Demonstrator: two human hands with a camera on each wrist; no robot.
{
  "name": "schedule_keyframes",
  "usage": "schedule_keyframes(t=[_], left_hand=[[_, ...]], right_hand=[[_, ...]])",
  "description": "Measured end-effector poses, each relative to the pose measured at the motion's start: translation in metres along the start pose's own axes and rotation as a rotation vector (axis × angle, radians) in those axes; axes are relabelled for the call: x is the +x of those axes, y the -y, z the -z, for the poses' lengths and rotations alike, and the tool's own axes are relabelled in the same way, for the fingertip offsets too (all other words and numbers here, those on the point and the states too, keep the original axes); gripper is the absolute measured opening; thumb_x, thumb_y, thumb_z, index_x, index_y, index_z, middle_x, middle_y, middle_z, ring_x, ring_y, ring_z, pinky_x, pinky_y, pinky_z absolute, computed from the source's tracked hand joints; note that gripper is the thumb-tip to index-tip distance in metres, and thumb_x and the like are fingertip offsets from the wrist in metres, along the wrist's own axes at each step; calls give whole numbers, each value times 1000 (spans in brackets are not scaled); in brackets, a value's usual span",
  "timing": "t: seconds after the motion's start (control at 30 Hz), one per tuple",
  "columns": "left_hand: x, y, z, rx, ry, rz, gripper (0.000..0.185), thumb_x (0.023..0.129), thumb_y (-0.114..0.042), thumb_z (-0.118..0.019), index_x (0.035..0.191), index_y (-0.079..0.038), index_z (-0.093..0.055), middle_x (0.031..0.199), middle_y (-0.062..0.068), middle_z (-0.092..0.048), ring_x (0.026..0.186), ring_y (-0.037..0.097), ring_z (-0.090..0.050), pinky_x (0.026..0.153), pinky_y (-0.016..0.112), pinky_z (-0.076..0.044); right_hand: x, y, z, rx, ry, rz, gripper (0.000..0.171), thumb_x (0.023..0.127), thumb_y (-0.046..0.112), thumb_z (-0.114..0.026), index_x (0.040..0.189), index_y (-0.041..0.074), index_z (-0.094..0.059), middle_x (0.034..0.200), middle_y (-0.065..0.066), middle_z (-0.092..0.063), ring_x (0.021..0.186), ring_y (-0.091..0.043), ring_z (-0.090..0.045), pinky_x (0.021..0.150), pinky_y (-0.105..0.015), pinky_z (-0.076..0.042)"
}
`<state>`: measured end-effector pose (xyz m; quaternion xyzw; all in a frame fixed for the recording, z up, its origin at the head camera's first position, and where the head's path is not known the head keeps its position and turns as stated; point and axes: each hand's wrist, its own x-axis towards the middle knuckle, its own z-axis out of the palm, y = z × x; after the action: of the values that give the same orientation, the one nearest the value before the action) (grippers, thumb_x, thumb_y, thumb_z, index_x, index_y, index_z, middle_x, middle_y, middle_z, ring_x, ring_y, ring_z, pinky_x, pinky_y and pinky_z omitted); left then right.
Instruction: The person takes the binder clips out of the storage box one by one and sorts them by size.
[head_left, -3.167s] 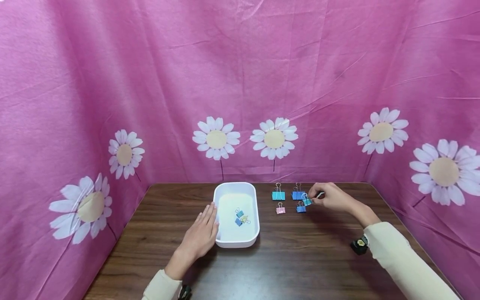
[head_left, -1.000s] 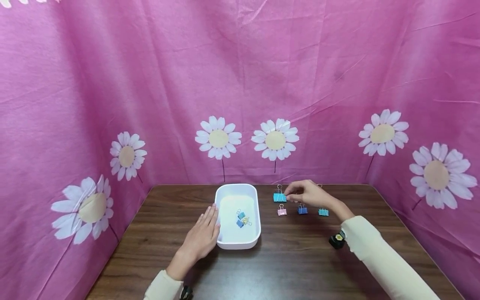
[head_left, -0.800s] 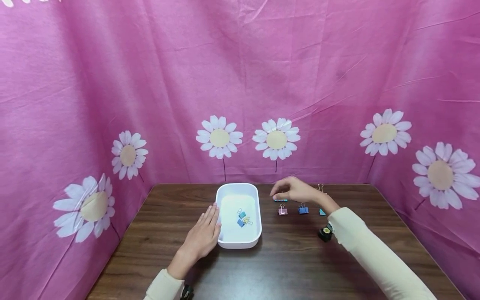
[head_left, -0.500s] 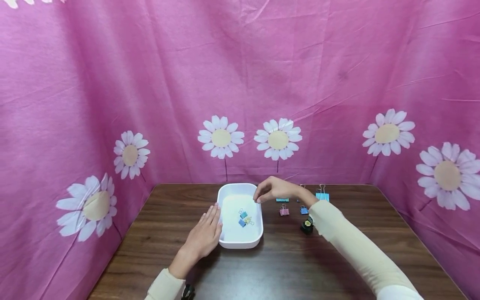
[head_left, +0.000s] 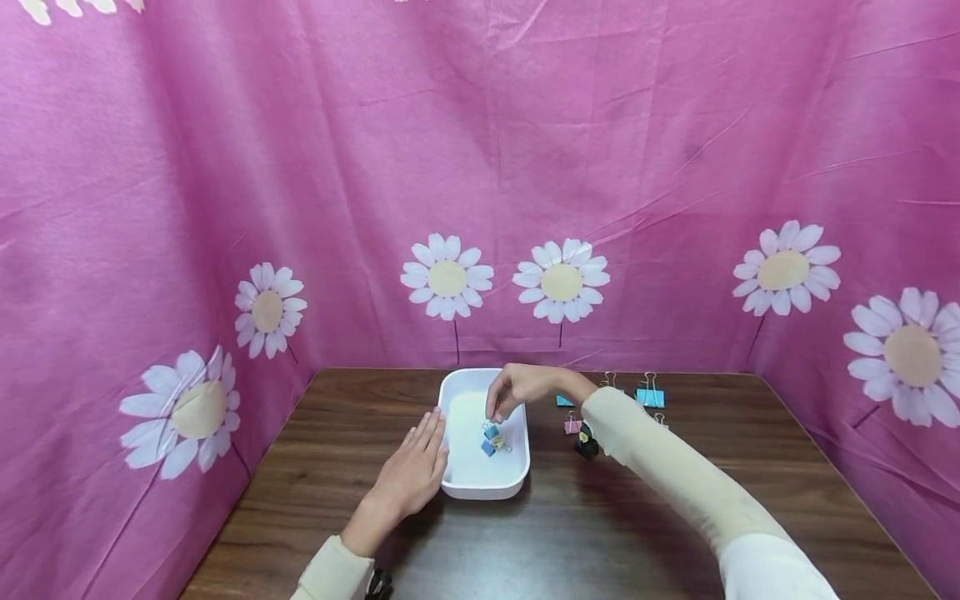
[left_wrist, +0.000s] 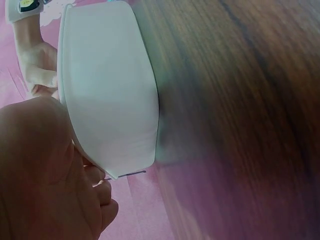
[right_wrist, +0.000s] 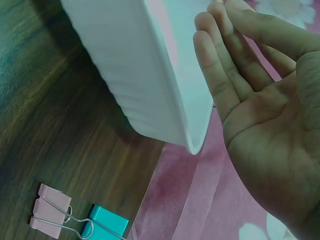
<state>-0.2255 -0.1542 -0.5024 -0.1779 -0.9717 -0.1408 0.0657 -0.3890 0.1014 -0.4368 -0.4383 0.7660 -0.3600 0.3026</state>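
Observation:
A white tray (head_left: 483, 492) holds a small teal binder clip (head_left: 491, 432), a blue one (head_left: 488, 448) and a yellow one (head_left: 498, 444), lying close together. My left hand (head_left: 408, 473) rests with straight fingers along the tray's left side. Reaching over the right rim, my right hand (head_left: 521, 385) has thumb and forefinger together, fingertips right at the teal clip's wire handles. I cannot tell whether they grip it. In the right wrist view, the other fingers (right_wrist: 225, 75) extend fairly straight beside the tray wall.
Right of the tray stand a pink clip (head_left: 572, 427), a teal clip (head_left: 565, 401) partly hidden by the right wrist, and a larger teal clip (head_left: 650, 397). Behind the right sleeve (head_left: 675, 467), wire handles (head_left: 610, 380) of other clips show. A pink flowered curtain (head_left: 480, 167) encloses the wooden table (head_left: 337, 417).
The small teal clip my right hand held 3.2 s ago was let go at the right of the front row. That hand then moved left, down into the tray. My left hand stayed put.

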Motion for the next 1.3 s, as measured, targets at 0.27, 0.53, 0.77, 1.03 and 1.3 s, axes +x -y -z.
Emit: schedule_keyframes(t=[0.27,0.53,0.77,1.03,1.3], left_hand=[[0,-2,3,20,6,-2,57,114,-24,-41,162,7,-37,173,21,-32,161,38,-33,131,55,-34],[0,-1,1,29,9,-1,57,114,-23,-41,162,7,-36,174,21,-31,162,37,-31,132,53,-32],[0,-1,-1,29,8,3,56,114,-22,-42,161,8,-37,173,21,-32,161,37,-32,132,53,-33],[0,0,-2,32,3,2,56,114,-23,-42,161,8,-38,173,20,-32,162,37,-32,132,52,-32],[0,0,-2,24,9,3,56,114,-23,-42,161,8,-37,174,21,-31,162,37,-31,132,53,-32]], right_hand=[[16,3,-4,-44,132,-78,23,86,-10,-71,107,-6,-80,102,-18,-82,86,-8,-74,84,-23,-63],[26,1,-11,-112,203,-104,23,83,-13,-71,104,-7,-80,95,-16,-82,80,-3,-71,83,-19,-61],[31,1,-17,-185,261,-107,23,83,-15,-73,105,-10,-79,95,-18,-81,78,0,-67,79,-16,-60],[32,2,-25,-337,227,-141,20,81,-10,-80,99,-2,-79,81,5,-70,73,0,-57,67,-12,-50],[29,3,-29,-461,171,-175,22,80,-10,-80,94,7,-75,83,9,-67,76,-1,-56,68,-15,-48]])
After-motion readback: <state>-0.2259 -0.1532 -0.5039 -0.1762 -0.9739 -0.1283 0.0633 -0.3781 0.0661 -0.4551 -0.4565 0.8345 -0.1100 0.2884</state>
